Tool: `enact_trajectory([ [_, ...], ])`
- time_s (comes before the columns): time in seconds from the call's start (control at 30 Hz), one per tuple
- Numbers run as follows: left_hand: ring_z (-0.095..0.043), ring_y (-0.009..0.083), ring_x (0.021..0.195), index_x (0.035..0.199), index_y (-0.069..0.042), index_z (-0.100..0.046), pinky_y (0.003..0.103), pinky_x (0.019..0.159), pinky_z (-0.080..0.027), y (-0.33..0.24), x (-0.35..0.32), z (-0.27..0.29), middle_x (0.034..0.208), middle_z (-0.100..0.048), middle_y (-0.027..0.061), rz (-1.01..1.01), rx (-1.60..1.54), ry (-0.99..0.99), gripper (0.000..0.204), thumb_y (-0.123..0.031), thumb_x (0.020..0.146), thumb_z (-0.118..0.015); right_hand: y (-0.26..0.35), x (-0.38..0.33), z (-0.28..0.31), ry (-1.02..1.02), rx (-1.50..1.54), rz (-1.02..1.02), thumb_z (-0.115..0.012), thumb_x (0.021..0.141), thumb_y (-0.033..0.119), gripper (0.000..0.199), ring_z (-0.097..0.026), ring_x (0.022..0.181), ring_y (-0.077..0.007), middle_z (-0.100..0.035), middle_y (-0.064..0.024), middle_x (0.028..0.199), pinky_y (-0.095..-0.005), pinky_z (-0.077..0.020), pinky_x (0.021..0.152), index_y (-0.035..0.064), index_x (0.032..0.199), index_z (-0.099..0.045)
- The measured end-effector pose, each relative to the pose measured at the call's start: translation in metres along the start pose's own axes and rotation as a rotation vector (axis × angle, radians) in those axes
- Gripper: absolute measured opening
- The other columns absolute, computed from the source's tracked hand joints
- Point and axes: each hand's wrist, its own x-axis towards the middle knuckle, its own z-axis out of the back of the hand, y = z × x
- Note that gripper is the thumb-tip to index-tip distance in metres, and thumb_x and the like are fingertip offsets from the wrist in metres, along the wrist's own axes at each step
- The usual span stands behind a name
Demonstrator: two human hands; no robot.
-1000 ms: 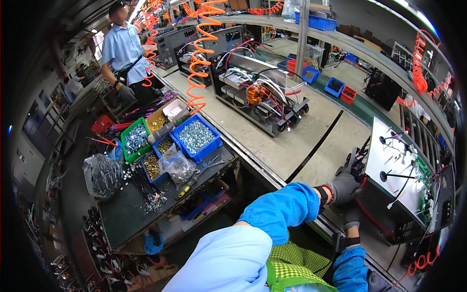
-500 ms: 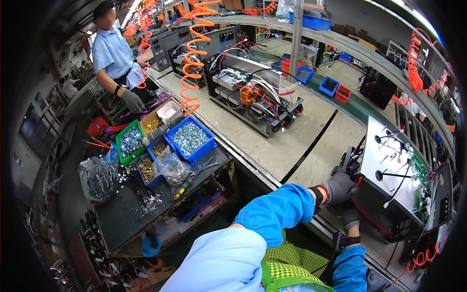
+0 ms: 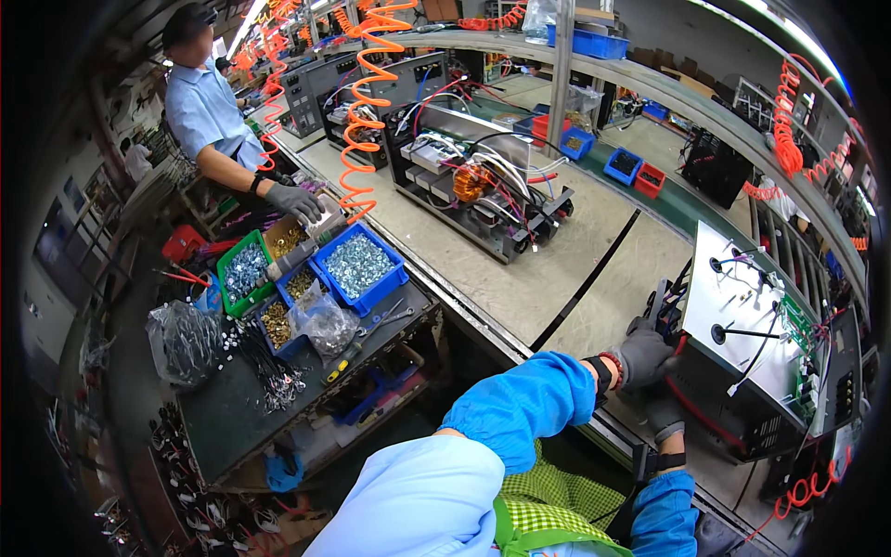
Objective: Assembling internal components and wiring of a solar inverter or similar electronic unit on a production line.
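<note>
A black machine chassis stands at the right of the bench, its pale top plate bearing black cables and a green circuit board. My left hand, in a grey glove, is curled against the chassis's near left end, next to a red edge strip. What its fingertips hold is hidden. Just below it, my right hand, also gloved, is by the lower front edge of the chassis. Its fingers are largely out of sight behind the left hand and the chassis.
An open chassis with a copper coil sits mid-bench. On the left side table are a blue bin of metal fasteners, a green bin, a power driver and a plastic bag. Orange coiled hoses hang down. A co-worker stands far left.
The co-worker has leaned in, and their gloved hand has moved right to the pale box behind the fastener bins. My own hands stay at the chassis with hardly any visible movement.
</note>
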Motion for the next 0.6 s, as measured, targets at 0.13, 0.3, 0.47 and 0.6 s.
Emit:
enact_trajectory([
  [0.13,-0.057,0.0381,0.073,0.071,-0.01,-0.064,0.048,0.082,-0.036,-0.003,-0.001,0.004,0.069,-0.062,0.0168,0.025,0.022,0.016,0.037,-0.034,0.093,-0.045,0.001,0.0,0.003,-0.147,0.019,-0.028,-0.05,0.093,0.034,0.053,-0.042,0.131,-0.0327,-0.047,-0.0173,0.141,-0.0413,-0.03,0.111,0.0047,0.137,-0.046],
  [0.3,-0.057,0.0384,0.072,0.07,-0.011,-0.064,0.048,0.083,-0.035,-0.005,0.001,0.006,0.069,-0.063,0.0174,0.034,0.012,0.037,0.039,-0.034,0.093,-0.044,0.008,-0.002,0.016,0.011,0.076,-0.056,-0.054,0.09,0.045,0.067,-0.038,0.134,-0.0343,-0.042,-0.0191,0.144,-0.0422,-0.0275,0.113,0.0018,0.14,-0.04],
  [0.47,-0.057,0.0373,0.072,0.071,-0.011,-0.064,0.048,0.084,-0.034,-0.003,0.001,0.005,0.069,-0.062,0.0172,0.02,0.039,0.048,0.039,-0.035,0.094,-0.043,0.012,-0.006,0.024,0.068,0.21,-0.1,-0.054,0.09,0.045,0.067,-0.038,0.134,-0.0341,-0.042,-0.018,0.145,-0.0425,-0.0279,0.112,0.0035,0.141,-0.041],
  [0.6,-0.057,0.037,0.073,0.072,-0.011,-0.063,0.048,0.083,-0.034,-0.004,-0.001,0.004,0.069,-0.062,0.017,0.018,0.041,0.002,0.039,-0.035,0.094,-0.043,0.003,-0.002,0.009,-0.048,0.091,-0.058,-0.054,0.09,0.046,0.067,-0.038,0.133,-0.0337,-0.042,-0.018,0.145,-0.0423,-0.0283,0.112,0.004,0.141,-0.04],
])
